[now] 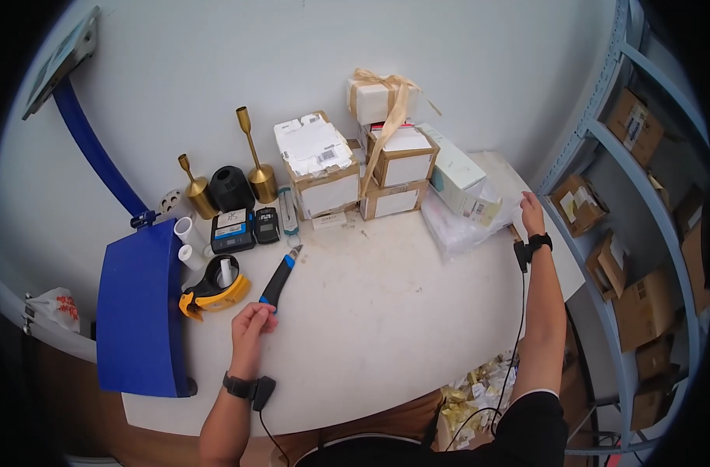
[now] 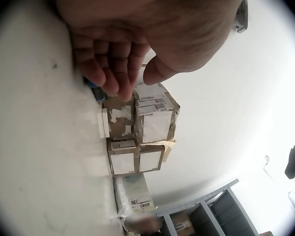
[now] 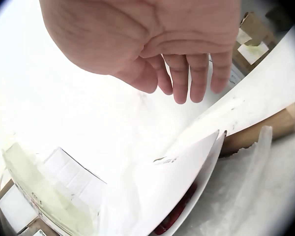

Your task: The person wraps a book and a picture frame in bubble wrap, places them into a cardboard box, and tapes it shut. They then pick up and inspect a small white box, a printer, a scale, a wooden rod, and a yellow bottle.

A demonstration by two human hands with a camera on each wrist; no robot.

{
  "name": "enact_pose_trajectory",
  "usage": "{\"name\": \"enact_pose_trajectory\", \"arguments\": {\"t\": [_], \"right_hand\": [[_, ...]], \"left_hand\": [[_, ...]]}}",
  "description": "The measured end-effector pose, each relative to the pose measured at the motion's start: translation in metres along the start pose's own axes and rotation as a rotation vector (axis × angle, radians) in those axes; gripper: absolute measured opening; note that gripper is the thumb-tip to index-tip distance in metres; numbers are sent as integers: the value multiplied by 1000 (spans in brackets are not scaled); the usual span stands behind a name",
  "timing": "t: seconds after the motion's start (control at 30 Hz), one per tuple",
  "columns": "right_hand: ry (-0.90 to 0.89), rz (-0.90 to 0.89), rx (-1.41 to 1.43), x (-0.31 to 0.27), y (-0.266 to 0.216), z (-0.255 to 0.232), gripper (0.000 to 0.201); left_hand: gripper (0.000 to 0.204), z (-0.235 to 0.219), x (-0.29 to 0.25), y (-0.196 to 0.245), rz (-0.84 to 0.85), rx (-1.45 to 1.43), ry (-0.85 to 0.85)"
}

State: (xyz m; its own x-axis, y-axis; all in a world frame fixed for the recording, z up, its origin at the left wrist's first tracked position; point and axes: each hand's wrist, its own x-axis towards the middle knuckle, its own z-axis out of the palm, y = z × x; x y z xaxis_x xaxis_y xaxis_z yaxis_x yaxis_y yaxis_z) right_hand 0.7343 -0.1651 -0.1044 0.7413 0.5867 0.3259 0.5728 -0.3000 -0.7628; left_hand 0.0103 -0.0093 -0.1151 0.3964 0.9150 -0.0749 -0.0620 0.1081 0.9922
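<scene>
My left hand (image 1: 254,321) rests by the handle end of a blue and black utility knife (image 1: 280,278) on the white table (image 1: 355,342); its fingers hang loosely bent, and in the left wrist view the hand (image 2: 137,49) holds nothing. At the table's right side my right hand (image 1: 532,213) is beside clear plastic wrapping (image 1: 456,227) and a long pale box (image 1: 450,171). The right wrist view shows that hand (image 3: 162,49) with relaxed, spread fingers and nothing in them, above white sheets (image 3: 182,172) and a brown cardboard piece (image 3: 265,129).
Taped boxes (image 1: 321,191) stand along the wall, one topped by a ribboned box (image 1: 370,101). At left are gold candlesticks (image 1: 263,183), a black label printer (image 1: 233,229), an orange tape dispenser (image 1: 229,296) and a blue panel (image 1: 139,311). Shelves (image 1: 604,140) with cartons stand at right.
</scene>
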Motion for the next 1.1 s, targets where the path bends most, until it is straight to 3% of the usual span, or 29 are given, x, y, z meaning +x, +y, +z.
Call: {"name": "enact_pose_trajectory", "arguments": {"t": [0.03,0.17,0.23,0.37,0.5,0.57,0.67,0.8,0.87,0.9,1.03,1.1], "right_hand": [[80,18,108,-9,-20,4,48],[113,-7,313,-52,-125,28,67],[-47,-166,-31,-62,-147,36,84],[-179,-239,-267,-64,-194,51,107],[-263,-249,-513,-56,-223,69,110],[-252,-161,-752,-52,-229,81,113],[-228,-56,-757,-46,-224,95,116],[-142,-88,-739,-45,-222,96,109],[-190,-31,-731,-53,-243,77,104],[-170,-53,-749,-56,-248,65,92],[-113,-140,-766,-62,-258,7,90],[-193,-122,-835,-68,-271,-26,87]], "left_hand": [[21,0,0,0,-3,1,1],[21,-3,2,-3,-2,7,-5],[21,-4,2,-5,-2,10,-2],[21,-3,2,-4,3,-7,-8],[20,-4,3,-5,3,-7,-18],[20,-5,3,-7,5,-9,-22],[19,-5,4,-7,2,-14,-27],[19,-6,4,-6,10,-4,-32],[19,-4,2,-3,18,-11,-27],[20,-3,1,-3,21,-17,-29],[19,-6,5,-8,23,-5,-34],[19,-6,5,-9,6,-46,-18]]}}
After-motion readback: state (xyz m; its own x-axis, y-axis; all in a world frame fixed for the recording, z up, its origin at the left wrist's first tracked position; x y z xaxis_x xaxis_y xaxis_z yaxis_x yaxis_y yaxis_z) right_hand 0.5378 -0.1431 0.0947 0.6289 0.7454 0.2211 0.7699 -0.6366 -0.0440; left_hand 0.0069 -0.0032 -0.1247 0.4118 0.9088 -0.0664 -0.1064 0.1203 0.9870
